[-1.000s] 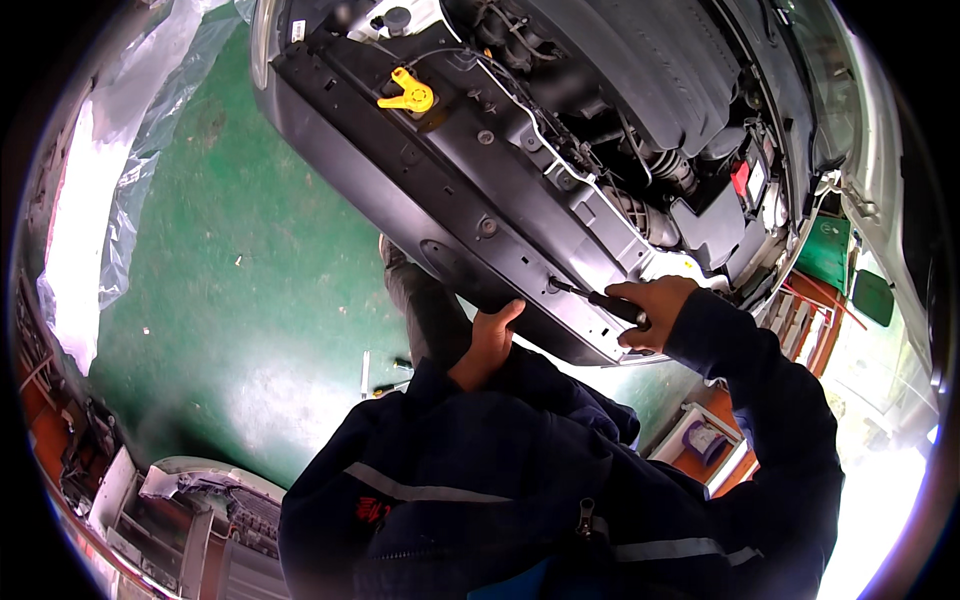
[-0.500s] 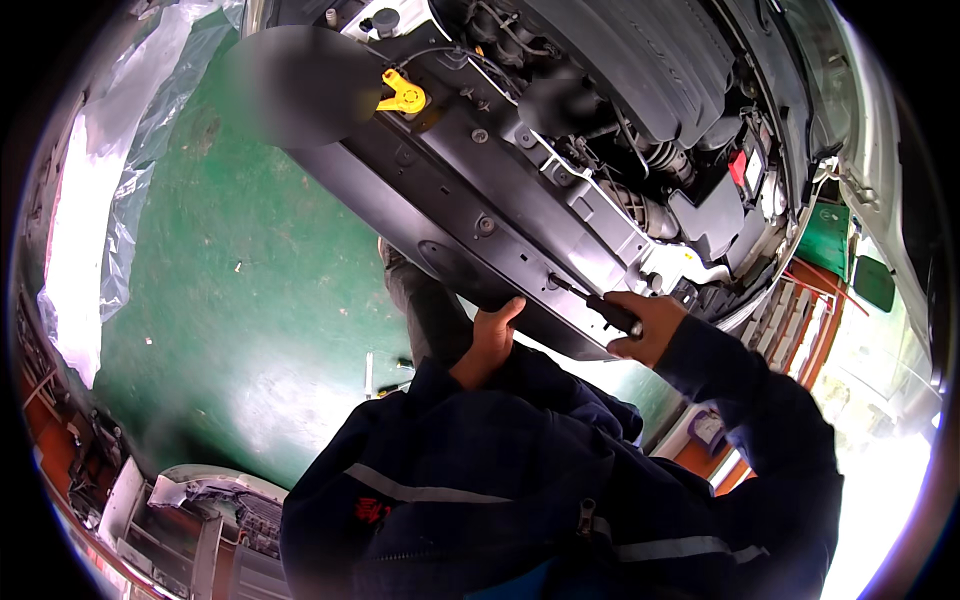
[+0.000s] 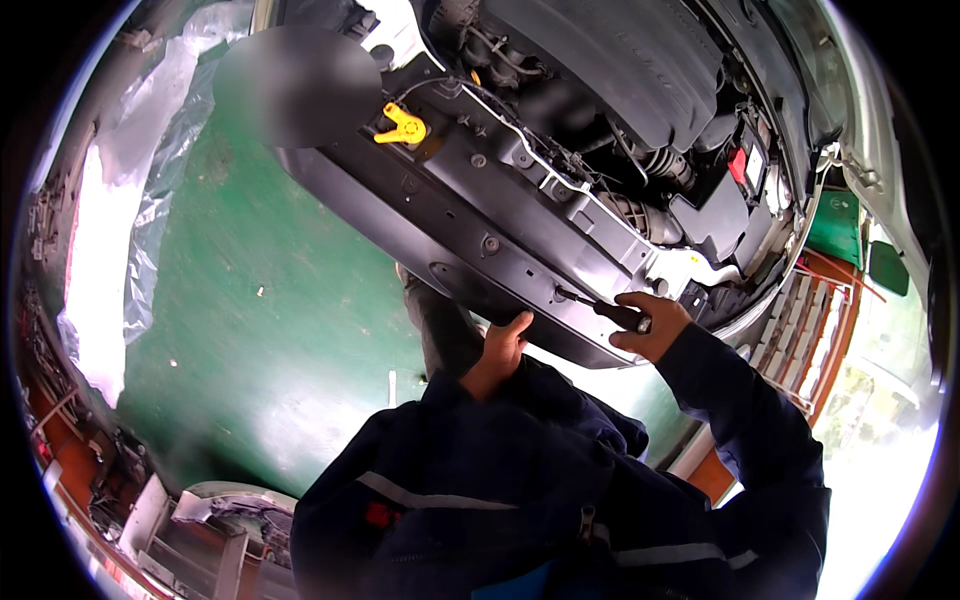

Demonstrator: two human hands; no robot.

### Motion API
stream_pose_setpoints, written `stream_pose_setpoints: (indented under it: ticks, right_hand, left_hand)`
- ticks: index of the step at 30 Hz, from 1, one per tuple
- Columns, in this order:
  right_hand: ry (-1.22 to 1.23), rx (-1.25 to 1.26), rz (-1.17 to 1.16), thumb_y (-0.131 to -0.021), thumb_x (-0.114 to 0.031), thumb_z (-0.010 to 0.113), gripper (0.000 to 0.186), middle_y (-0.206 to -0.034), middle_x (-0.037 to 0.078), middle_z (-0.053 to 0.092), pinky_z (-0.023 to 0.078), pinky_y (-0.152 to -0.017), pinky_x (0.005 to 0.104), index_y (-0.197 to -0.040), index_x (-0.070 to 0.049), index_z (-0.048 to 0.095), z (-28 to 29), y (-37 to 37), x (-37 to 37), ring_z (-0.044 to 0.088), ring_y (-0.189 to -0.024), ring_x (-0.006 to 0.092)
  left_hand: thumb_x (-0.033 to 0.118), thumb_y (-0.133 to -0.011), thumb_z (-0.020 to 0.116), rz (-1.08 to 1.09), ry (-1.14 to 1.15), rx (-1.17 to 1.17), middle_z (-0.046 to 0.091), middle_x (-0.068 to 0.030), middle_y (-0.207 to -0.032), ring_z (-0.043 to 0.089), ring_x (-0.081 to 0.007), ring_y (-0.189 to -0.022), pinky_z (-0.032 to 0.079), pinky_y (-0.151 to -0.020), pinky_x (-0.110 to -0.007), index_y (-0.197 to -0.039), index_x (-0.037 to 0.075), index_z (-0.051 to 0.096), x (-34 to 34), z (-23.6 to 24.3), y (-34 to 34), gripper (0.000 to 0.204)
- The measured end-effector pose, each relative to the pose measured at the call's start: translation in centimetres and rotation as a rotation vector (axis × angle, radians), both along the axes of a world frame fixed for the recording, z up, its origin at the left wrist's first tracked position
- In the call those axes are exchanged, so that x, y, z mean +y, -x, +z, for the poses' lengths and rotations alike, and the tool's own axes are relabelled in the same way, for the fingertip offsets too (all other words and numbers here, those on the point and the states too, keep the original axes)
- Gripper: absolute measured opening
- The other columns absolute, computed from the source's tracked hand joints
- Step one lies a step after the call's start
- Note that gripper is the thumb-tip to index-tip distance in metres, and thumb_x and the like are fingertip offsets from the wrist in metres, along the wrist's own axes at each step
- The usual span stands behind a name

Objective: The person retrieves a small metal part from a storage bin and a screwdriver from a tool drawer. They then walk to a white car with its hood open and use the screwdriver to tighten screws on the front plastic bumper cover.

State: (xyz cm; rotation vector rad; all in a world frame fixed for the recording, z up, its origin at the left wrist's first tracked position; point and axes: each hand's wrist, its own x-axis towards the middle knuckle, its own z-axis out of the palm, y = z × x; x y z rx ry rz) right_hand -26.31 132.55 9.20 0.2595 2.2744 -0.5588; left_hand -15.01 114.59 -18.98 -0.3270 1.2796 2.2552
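Observation:
A dark-handled screwdriver [image 3: 617,316] is in my right hand [image 3: 657,330], its fingers closed round the handle. Its thin shaft points left, and the tip meets a round fastener hole [image 3: 560,294] in the black front bumper [image 3: 400,225] of a car. My left hand [image 3: 497,358] is at the bumper's near edge, thumb up against the edge; its other fingers are hidden behind and below. Further along the bumper's top are more round fasteners [image 3: 490,245].
The engine bay [image 3: 620,70] lies open beyond the bumper, with a yellow lever [image 3: 402,124] at the upper left. Green floor [image 3: 260,330] spreads left, bordered by plastic sheeting [image 3: 150,250]. A removed car part [image 3: 240,495] lies lower left; a slatted rack [image 3: 795,330] stands right.
My view has shifted slightly. The screwdriver's handle lies a little flatter, and my right hand has turned slightly on it; the tip stays at the same fastener. My left hand stays at the bumper edge.

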Motion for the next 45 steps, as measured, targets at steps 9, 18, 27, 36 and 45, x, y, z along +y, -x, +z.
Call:
stream_pose_setpoints:
  ticks: [9, 18, 27, 36, 45]
  right_hand:
    - [-0.029, 0.105, -0.039, -0.069, -0.040, 0.081, 0.068, -0.092, 0.019, 0.071, 0.054, -0.083, 0.0384, -0.127, -0.009, 0.060, -0.1, -1.1, -0.8, 0.070, -0.089, 0.0329]
    - [-0.197, 0.056, 0.119, -0.077, -0.038, 0.075, 0.048, -0.083, 0.011, 0.072, 0.055, -0.072, 0.0427, -0.118, -0.015, 0.063, 3.2, -0.8, -3.8, 0.070, -0.081, 0.0338]
    - [-0.099, 0.197, -0.291, -0.073, -0.028, 0.078, 0.050, -0.081, 0.012, 0.072, 0.055, -0.069, 0.0402, -0.118, -0.013, 0.064, 5.4, -5.9, -5.9, 0.070, -0.075, 0.0326]
    - [0.067, 0.401, -0.628, -0.071, -0.017, 0.081, 0.048, -0.086, 0.016, 0.072, 0.056, -0.072, 0.0354, -0.115, -0.006, 0.065, 5.0, -11.0, -8.0, 0.072, -0.076, 0.0297]
    - [0.451, 0.591, -0.892, -0.076, -0.014, 0.078, 0.048, -0.095, 0.017, 0.072, 0.052, -0.083, 0.0323, -0.119, 0.002, 0.062, 8.1, -11.8, -8.9, 0.070, -0.088, 0.0257]
  left_hand:
    - [0.038, -0.087, 0.072, -0.868, 0.034, -0.191, 0.068, -0.0122, -0.092, 0.066, -0.0188, -0.087, 0.051, -0.071, -0.030, -0.106, -0.004, 0.063, -5.7, 0.9, 3.4, 0.047]
    - [0.008, -0.083, 0.073, -0.089, 0.685, 0.544, 0.069, -0.0104, -0.090, 0.065, -0.0143, -0.074, 0.052, -0.068, -0.029, -0.106, 0.001, 0.065, -11.1, 15.1, 20.3, 0.025]
    - [0.007, -0.078, 0.075, -0.310, 0.985, 0.941, 0.060, -0.0079, -0.090, 0.063, -0.0246, -0.079, 0.052, -0.069, -0.037, -0.109, 0.007, 0.065, -10.8, 15.5, 29.0, 0.032]
    - [0.000, -0.084, 0.069, -0.293, 0.263, 0.181, 0.068, -0.0026, -0.092, 0.065, -0.0140, -0.080, 0.052, -0.074, -0.026, -0.111, 0.003, 0.068, -11.3, 11.7, 29.6, 0.027]
    - [0.011, -0.088, 0.062, -0.301, -0.657, -0.332, 0.060, -0.0078, -0.097, 0.056, -0.0197, -0.085, 0.048, -0.073, -0.030, -0.106, 0.007, 0.064, -8.7, 18.6, 24.4, 0.018]
